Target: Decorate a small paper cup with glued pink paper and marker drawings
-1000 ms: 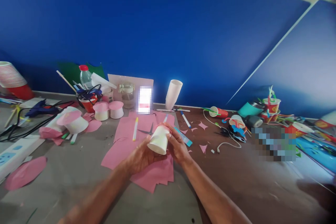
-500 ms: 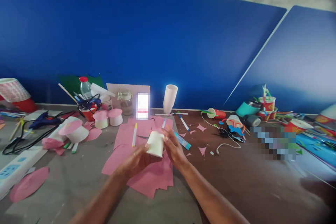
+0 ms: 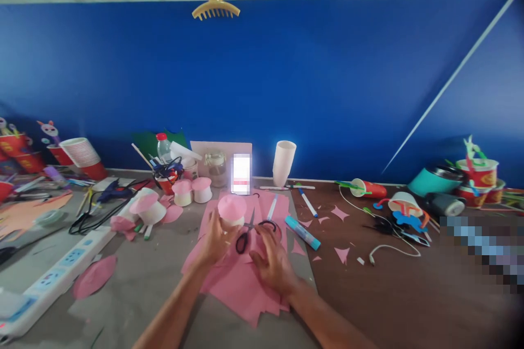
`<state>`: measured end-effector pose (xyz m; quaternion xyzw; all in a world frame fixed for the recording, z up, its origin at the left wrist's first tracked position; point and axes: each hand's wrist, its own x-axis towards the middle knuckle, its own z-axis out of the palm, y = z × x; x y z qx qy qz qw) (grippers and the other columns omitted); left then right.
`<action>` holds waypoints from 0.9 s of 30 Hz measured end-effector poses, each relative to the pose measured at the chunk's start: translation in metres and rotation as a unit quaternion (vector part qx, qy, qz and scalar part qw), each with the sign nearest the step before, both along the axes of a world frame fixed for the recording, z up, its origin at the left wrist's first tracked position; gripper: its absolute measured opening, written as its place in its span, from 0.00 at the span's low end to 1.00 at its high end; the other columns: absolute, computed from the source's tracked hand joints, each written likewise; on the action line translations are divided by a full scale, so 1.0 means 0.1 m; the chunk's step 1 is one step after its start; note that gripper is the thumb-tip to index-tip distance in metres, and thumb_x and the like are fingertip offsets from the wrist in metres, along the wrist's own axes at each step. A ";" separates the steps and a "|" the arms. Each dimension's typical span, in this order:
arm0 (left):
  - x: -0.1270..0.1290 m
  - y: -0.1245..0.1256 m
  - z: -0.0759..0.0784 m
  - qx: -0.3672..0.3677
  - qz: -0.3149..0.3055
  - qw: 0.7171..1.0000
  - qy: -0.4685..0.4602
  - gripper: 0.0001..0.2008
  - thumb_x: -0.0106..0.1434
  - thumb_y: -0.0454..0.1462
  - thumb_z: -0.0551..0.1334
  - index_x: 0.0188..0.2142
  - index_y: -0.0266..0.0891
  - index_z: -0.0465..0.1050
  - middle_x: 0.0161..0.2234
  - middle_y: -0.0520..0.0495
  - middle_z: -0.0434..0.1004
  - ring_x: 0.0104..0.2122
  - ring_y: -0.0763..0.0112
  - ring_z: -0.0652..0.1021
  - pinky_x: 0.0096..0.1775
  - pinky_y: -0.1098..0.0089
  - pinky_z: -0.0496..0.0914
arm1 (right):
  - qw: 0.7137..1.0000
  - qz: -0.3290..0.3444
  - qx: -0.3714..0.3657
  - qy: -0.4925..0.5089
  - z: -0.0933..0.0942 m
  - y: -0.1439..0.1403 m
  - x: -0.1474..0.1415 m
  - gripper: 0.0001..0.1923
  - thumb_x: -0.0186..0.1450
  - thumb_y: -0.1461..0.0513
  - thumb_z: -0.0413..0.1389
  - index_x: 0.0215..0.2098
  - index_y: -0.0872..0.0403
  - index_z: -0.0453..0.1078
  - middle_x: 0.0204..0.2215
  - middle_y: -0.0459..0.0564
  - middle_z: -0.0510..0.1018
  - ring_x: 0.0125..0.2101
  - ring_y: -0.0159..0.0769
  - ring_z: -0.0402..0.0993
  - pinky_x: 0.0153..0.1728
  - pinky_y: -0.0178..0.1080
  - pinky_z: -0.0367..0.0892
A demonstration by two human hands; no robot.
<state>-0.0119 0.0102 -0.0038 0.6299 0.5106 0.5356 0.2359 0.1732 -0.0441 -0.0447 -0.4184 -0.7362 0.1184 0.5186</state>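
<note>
Pink paper [image 3: 229, 297] covers part of the tabletop [image 3: 393, 305]. Above it, the right hand [image 3: 275, 266] is open, fingers spread; the left hand [image 3: 215, 241] grips a white cup [image 3: 232, 221] topped with a pink disc [image 3: 232, 208]. Scissors [image 3: 242, 242] lie between the hands; right-hand contact is unclear. Lettering on the far-right red cup [image 3: 486, 177] is too small to read.
</note>
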 end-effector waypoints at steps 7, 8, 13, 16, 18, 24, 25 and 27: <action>-0.24 0.25 -0.15 -0.011 0.167 0.969 0.180 0.24 0.53 0.37 0.68 0.50 0.38 0.67 0.44 0.38 0.78 0.48 0.46 0.77 0.49 0.45 0.72 | 0.996 -0.019 0.041 -0.081 0.12 -0.08 -0.04 0.20 0.64 0.67 0.54 0.54 0.52 0.69 0.50 0.60 0.77 0.52 0.54 0.75 0.50 0.58 0.76; -0.27 0.27 -0.16 -0.013 0.183 0.966 0.182 0.25 0.53 0.37 0.68 0.50 0.38 0.67 0.45 0.37 0.78 0.49 0.43 0.77 0.50 0.43 0.71 | 0.996 -0.015 0.039 -0.084 0.12 -0.09 -0.05 0.19 0.64 0.67 0.54 0.52 0.53 0.70 0.50 0.60 0.77 0.52 0.54 0.75 0.50 0.58 0.76; -0.39 0.34 -0.17 -0.009 0.234 0.954 0.186 0.27 0.55 0.36 0.66 0.54 0.37 0.64 0.51 0.31 0.75 0.54 0.39 0.74 0.53 0.37 0.66 | 0.996 -0.002 0.051 -0.078 0.11 -0.10 -0.07 0.20 0.63 0.68 0.53 0.54 0.53 0.70 0.50 0.60 0.77 0.52 0.54 0.75 0.50 0.58 0.75; -0.34 0.30 -0.18 0.002 0.208 0.960 0.186 0.27 0.54 0.38 0.66 0.53 0.36 0.65 0.47 0.34 0.76 0.51 0.43 0.76 0.53 0.40 0.69 | 0.996 -0.009 0.063 -0.056 0.11 -0.07 -0.06 0.22 0.68 0.66 0.53 0.60 0.52 0.65 0.50 0.59 0.77 0.52 0.52 0.75 0.51 0.57 0.76; -0.25 0.24 -0.20 0.013 0.161 0.969 0.189 0.26 0.54 0.39 0.66 0.53 0.35 0.66 0.46 0.36 0.76 0.49 0.46 0.76 0.52 0.44 0.72 | 0.996 -0.033 0.071 -0.032 0.13 -0.05 -0.01 0.24 0.70 0.63 0.51 0.64 0.52 0.61 0.53 0.60 0.76 0.53 0.51 0.74 0.52 0.56 0.75; 0.06 -0.05 -0.27 0.093 -0.087 0.971 0.204 0.31 0.58 0.36 0.60 0.62 0.36 0.59 0.54 0.33 0.70 0.55 0.50 0.74 0.54 0.51 0.74 | 0.993 -0.078 0.084 0.027 0.33 -0.01 0.21 0.29 0.72 0.57 0.50 0.69 0.52 0.53 0.60 0.60 0.69 0.61 0.53 0.67 0.58 0.57 0.69; 0.10 -0.09 -0.26 0.110 -0.113 0.963 0.217 0.32 0.58 0.35 0.60 0.63 0.36 0.58 0.55 0.34 0.70 0.57 0.49 0.73 0.56 0.51 0.73 | 0.994 -0.067 0.086 0.032 0.36 -0.02 0.23 0.29 0.72 0.55 0.50 0.69 0.51 0.53 0.61 0.60 0.69 0.61 0.53 0.67 0.58 0.57 0.68; 0.15 -0.13 -0.24 0.137 -0.150 0.949 0.241 0.34 0.58 0.33 0.59 0.64 0.37 0.58 0.57 0.33 0.70 0.59 0.48 0.71 0.58 0.49 0.70 | 0.995 -0.040 0.082 0.038 0.42 -0.04 0.23 0.30 0.71 0.53 0.52 0.69 0.49 0.54 0.61 0.59 0.68 0.61 0.54 0.66 0.58 0.58 0.68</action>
